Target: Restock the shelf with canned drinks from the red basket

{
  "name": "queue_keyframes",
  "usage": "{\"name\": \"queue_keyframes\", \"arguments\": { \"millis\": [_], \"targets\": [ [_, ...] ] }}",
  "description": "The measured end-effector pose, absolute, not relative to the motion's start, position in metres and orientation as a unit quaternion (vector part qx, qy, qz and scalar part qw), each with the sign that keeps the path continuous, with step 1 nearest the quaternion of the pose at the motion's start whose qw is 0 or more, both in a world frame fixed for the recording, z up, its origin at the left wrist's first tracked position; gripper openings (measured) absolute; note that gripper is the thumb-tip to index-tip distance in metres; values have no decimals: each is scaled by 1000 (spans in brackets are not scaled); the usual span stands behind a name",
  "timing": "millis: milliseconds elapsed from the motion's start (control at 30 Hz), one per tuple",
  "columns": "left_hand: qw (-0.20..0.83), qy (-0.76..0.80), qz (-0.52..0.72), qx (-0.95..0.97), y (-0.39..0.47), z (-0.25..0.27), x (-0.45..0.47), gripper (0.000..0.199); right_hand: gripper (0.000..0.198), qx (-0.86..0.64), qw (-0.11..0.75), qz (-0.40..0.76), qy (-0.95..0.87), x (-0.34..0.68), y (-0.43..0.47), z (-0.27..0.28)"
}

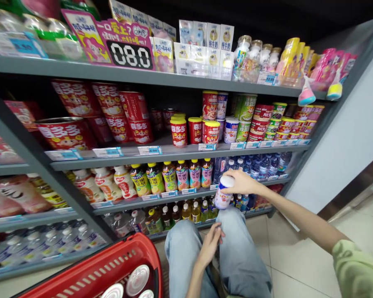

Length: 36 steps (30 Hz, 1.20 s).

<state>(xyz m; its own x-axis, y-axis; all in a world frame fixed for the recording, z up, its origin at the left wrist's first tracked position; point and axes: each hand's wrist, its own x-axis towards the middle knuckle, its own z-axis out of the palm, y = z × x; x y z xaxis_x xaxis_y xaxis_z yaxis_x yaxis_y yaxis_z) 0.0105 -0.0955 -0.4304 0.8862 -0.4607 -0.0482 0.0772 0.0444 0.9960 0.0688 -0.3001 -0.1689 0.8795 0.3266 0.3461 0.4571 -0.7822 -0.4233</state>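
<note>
My right hand [239,182] is closed around a white and blue can [223,198] with a white lid, held slightly tilted above my right knee, in front of the lower shelves. Between my knees rests my left hand [208,244], with loosely bent fingers and nothing visible in it. Similar white and blue cans [231,131] stand on the middle shelf, beside red cans with yellow lids [211,133] and green cans [243,130]. At the lower left is a red shopping basket [149,244], holding several cans [138,279] whose pale round tops show.
Nestle drink bottles [170,176] and water bottles [265,164] line the shelf below. Large red tins [63,134] stand at the middle shelf's left. Milk cartons [205,54] fill the top shelf, behind a pink price sign [111,41]. Tiled floor [292,256] lies to the right.
</note>
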Motion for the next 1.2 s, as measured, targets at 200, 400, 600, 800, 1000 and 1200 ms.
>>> {"name": "queue_keyframes", "arguments": {
  "millis": [200,400,600,800,1000,1200],
  "targets": [
    [681,-168,-205,683,-96,-438,11,86,47,-927,239,-214,-194,72,-331,-94],
    [666,-181,-193,698,-97,-445,12,86,61,-917,215,-289,-173,75,-351,-32],
    [638,-194,-188,721,-96,-446,11,81,63,-901,145,-365,-182,96,-361,3],
    [625,-174,-181,739,-95,-447,11,82,57,-900,111,-383,-175,126,-361,12],
    [613,-164,-182,751,-93,-449,10,83,54,-917,72,-354,-167,149,-353,10],
    [578,-187,-179,774,-92,-458,11,86,62,-935,44,-283,-210,173,-348,9]
  ]
}}
